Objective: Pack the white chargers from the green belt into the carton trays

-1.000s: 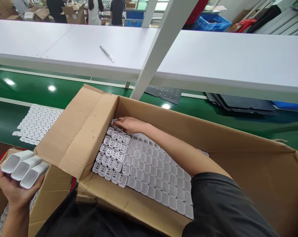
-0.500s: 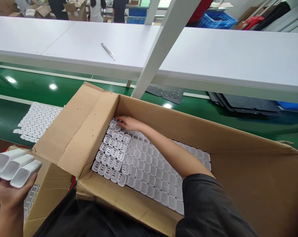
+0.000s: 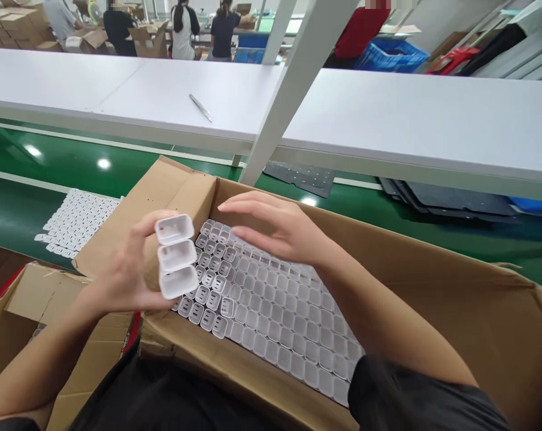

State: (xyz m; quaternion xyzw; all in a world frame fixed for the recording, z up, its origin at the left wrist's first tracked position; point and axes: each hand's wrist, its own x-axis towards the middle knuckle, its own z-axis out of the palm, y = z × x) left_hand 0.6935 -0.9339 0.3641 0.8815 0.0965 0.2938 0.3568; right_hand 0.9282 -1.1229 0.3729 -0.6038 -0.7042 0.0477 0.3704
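Note:
My left hand [image 3: 129, 272] is closed around three white plastic charger shells [image 3: 176, 256], held in a column with their open ends toward me, over the left flap of a big cardboard box [image 3: 454, 311]. My right hand [image 3: 282, 227] hovers open, fingers stretched, above a clear tray [image 3: 271, 311] inside the box. The tray's left cells hold several white shells; its other cells look empty.
A second open carton [image 3: 37, 299] sits at my lower left. On the green conveyor belt [image 3: 37, 179] lies a sheet of white parts [image 3: 75, 221]. A white shelf [image 3: 387, 120] with tweezers [image 3: 201, 108] and a slanted white post [image 3: 293, 72] stand beyond. Several people work far behind.
My left hand has brought the three shells from the lower left up over the box. My right hand has lifted off the tray's far left corner and opened.

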